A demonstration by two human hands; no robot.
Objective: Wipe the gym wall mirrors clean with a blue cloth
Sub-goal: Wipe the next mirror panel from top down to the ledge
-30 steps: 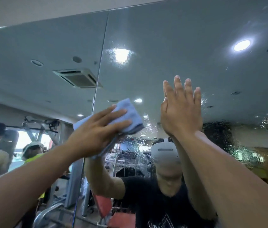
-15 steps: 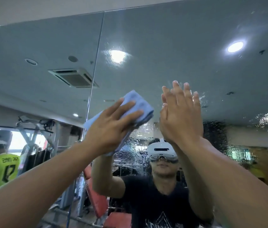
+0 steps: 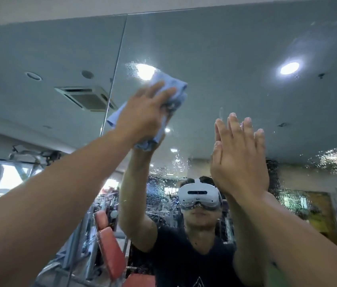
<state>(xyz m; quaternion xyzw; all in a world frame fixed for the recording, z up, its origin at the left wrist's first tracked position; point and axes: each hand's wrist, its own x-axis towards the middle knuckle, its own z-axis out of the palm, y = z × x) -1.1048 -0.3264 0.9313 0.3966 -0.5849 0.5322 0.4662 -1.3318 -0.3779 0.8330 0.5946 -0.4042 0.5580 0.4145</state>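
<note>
The wall mirror [image 3: 225, 48] fills the view and reflects me and the gym ceiling. My left hand [image 3: 142, 114] presses a crumpled blue cloth [image 3: 175, 88] against the glass, up near a reflected ceiling light, with its fingers stretched over the cloth. Part of the cloth hangs out below the palm. My right hand [image 3: 240, 158] lies flat on the mirror to the right and lower, fingers straight and together, holding nothing. Water droplets [image 3: 329, 156] speckle the glass around and below the hands.
A vertical seam [image 3: 115, 65] between two mirror panels runs just left of the cloth. The mirror's top edge meets the wall above. Reflected below are a red padded bench [image 3: 109, 245] and gym machines.
My left hand has slid the cloth up and to the right across the glass. The right hand has stayed pressed on the mirror. The view has tilted slightly.
</note>
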